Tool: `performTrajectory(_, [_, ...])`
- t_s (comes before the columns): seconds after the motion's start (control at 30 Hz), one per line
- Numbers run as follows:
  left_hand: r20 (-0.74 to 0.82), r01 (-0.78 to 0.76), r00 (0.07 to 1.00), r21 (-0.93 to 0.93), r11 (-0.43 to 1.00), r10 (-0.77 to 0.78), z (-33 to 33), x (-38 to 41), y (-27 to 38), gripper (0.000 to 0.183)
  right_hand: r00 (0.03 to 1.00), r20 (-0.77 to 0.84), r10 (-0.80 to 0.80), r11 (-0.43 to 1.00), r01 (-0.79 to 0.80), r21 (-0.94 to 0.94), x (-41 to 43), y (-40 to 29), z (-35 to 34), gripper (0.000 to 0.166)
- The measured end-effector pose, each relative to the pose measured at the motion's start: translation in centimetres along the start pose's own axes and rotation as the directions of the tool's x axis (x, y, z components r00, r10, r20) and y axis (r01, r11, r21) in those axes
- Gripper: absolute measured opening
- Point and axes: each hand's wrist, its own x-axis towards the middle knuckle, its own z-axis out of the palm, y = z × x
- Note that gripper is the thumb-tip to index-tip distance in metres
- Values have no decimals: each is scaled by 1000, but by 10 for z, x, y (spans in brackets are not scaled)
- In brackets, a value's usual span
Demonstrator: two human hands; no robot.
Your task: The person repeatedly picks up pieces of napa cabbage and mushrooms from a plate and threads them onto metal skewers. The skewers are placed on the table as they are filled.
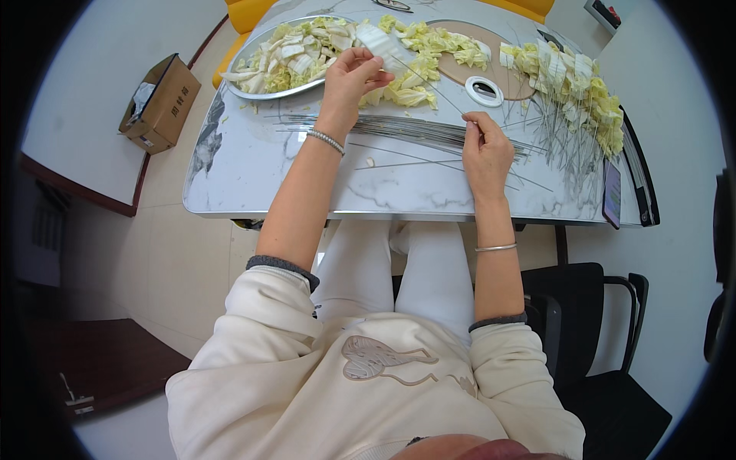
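Note:
A thin metal skewer slants between my hands, its lower end in the fingers of my right hand. My left hand is raised at the edge of an oval metal tray heaped with cut napa cabbage. A white cabbage piece lies just beyond its fingertips; whether the fingers grip anything is hard to tell. Below both hands a bundle of metal skewers lies across the table. More yellow cabbage leaves are right of the tray. At the right, skewers threaded with cabbage lie in a row.
A marble-patterned table carries a round board, a white ring-shaped object and, near the right edge, a phone. Loose skewers cross near the front. A cardboard box stands on the floor at left, a black chair at right.

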Motion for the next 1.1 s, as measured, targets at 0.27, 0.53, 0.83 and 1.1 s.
performTrajectory(0.27, [78, -17, 997, 48, 999, 13, 6, -2, -10, 10, 997, 70, 31, 999, -33, 19, -1, -1, 0, 9])
performTrajectory(0.53, [191, 16, 981, 85, 996, -33, 15, -7, -19, 11, 995, 99, 17, 997, -24, 68, -1, -3, 1, 9])
performTrajectory(0.83, [229, 66, 969, 144, 987, -98, 21, -11, -23, 12, 995, 99, 10, 999, -13, 34, -2, -1, 2, 9])
performTrajectory(1.1, [-76, 7, 997, -6, 1000, -8, 1, 1, -5, 10, 987, 126, 101, 995, -97, -38, -3, -7, -7, 9])
